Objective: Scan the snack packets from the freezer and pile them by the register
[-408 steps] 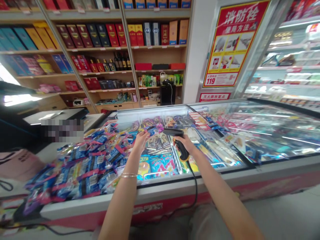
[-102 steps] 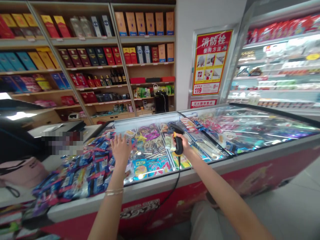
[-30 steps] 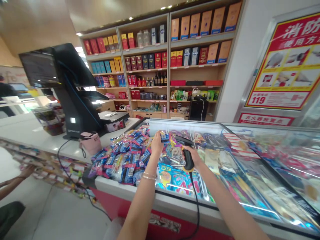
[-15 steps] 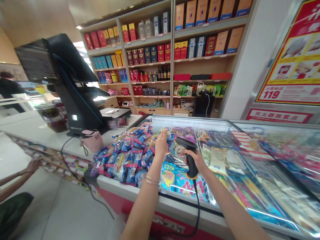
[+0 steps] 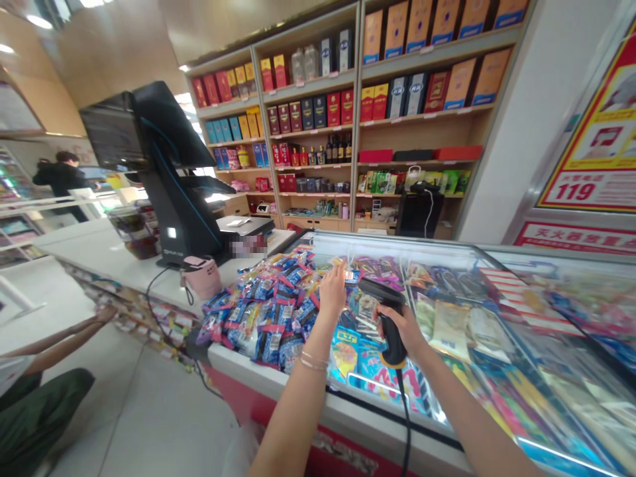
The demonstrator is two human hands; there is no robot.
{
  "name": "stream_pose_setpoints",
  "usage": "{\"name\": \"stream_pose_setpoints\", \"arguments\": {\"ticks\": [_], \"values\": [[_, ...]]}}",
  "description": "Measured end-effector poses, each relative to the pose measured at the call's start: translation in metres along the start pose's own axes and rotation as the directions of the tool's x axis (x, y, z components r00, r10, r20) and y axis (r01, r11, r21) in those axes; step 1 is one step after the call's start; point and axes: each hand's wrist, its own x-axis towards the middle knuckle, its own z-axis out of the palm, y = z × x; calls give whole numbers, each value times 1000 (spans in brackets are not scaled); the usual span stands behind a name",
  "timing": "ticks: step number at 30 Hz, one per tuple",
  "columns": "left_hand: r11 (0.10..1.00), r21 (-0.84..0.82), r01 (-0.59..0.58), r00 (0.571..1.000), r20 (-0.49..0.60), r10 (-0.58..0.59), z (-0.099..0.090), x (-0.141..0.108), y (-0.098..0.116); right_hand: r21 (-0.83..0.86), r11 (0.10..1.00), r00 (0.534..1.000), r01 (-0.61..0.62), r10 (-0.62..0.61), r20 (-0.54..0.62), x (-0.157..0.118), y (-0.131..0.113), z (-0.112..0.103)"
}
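Observation:
My left hand [image 5: 332, 289] is raised over the glass-topped freezer [image 5: 437, 262], its fingers closed. At its fingertips a small blue snack packet [image 5: 352, 275] shows, partly hidden by the hand. Wrapped round the grip of a black barcode scanner [image 5: 392, 331] is my right hand [image 5: 406, 330]. The scanner's head tilts toward the left hand, and its cable hangs down over the freezer's front edge. Beside my left hand, a heap of blue and pink snack packets [image 5: 263, 311] covers the freezer's left end.
A checkout terminal [image 5: 173, 179] and a pink cup-shaped bag [image 5: 203, 277] stand on the white counter [image 5: 94, 248] at left. A dangling black cable [image 5: 154, 311] loops there. Another person's arm [image 5: 74, 331] reaches to the low shelves. Boxes fill the back shelves [image 5: 313, 136].
The view has turned slightly left, so the scene sits farther right. Both hands stay close together over the freezer, and the scanner remains in my right hand. More of the crouching person shows.

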Motion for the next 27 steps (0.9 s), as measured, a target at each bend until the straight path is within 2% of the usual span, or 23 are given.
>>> {"name": "stream_pose_setpoints", "arguments": {"ticks": [6, 16, 27], "values": [[999, -33, -24, 999, -42, 23, 3, -2, -3, 0, 1000, 1000, -5, 5, -22, 0, 0, 0], [970, -217, 109, 987, -91, -131, -3, -1, -1, -123, 992, 994, -25, 11, -110, 4, 5, -2], [971, -228, 77, 987, -120, -107, -1, -1, -2, -184, 982, 999, 32, -38, -24, 1, -3, -1]]}}
